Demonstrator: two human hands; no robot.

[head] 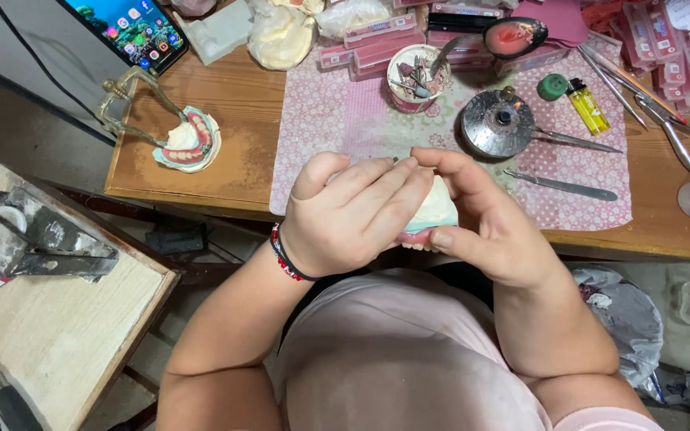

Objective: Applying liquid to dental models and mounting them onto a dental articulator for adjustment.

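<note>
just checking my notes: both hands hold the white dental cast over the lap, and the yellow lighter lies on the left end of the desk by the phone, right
Not quite. In the head view both hands, left hand and right hand, do hold the white dental cast, but the yellow lighter lies toward the right end of the desk, on the pink mat, far from the phone.

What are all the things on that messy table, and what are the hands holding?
dental cast: one, white with pink base, between both hands
denture model: one, pink and white, table's left end
cup of tools: one, pink, on the mat
burner: one, silver, right of the cup
lighter: one, yellow, beside the burner
phone: one, black, top left
patterned mat: one, pink, mid-table
left hand: bead bracelet, gripping the cast
right hand: gripping the cast
</note>
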